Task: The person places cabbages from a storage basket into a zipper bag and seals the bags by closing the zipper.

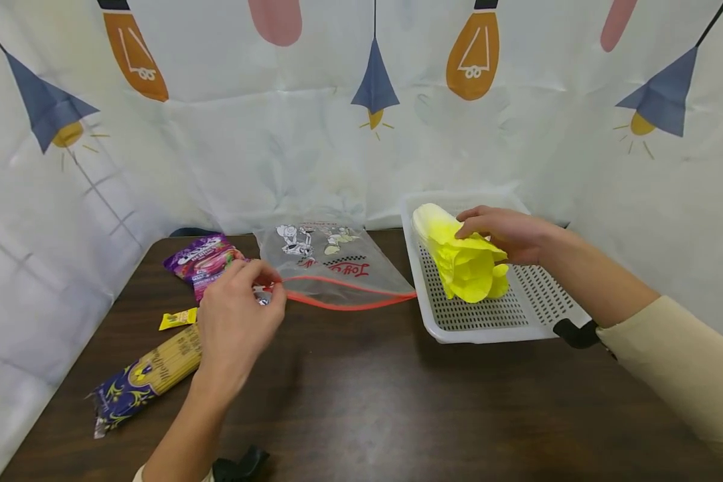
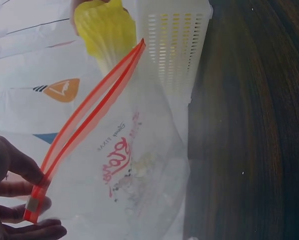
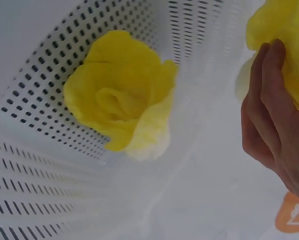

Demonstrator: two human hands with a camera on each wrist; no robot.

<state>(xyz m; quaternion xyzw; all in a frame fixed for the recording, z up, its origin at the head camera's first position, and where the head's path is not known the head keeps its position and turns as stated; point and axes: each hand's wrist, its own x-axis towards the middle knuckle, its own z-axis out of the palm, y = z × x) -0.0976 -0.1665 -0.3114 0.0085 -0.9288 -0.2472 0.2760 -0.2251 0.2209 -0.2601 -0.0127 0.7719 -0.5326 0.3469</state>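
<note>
My left hand [image 1: 264, 286] pinches the left corner of a clear zip bag [image 1: 331, 264] with a red seal, lifting its mouth off the dark table [image 1: 373, 402]. The left wrist view shows my fingers [image 2: 19, 170] on the end of the red seal [image 2: 89, 120], which runs toward the basket. My right hand [image 1: 478, 231] grips a yellow toy cabbage [image 1: 458, 258] over a white perforated basket [image 1: 488, 321] at the right. In the right wrist view my fingers [image 3: 269, 95] lie along that cabbage [image 3: 284, 35], and a second yellow cabbage [image 3: 119, 105] rests in the basket [image 3: 34, 125].
Left of the bag lie a purple snack packet [image 1: 200, 258], a small yellow sachet [image 1: 177, 319] and a packet of spaghetti [image 1: 147, 375]. A white cloth printed with lamps [image 1: 373, 87] hangs behind and beside the table.
</note>
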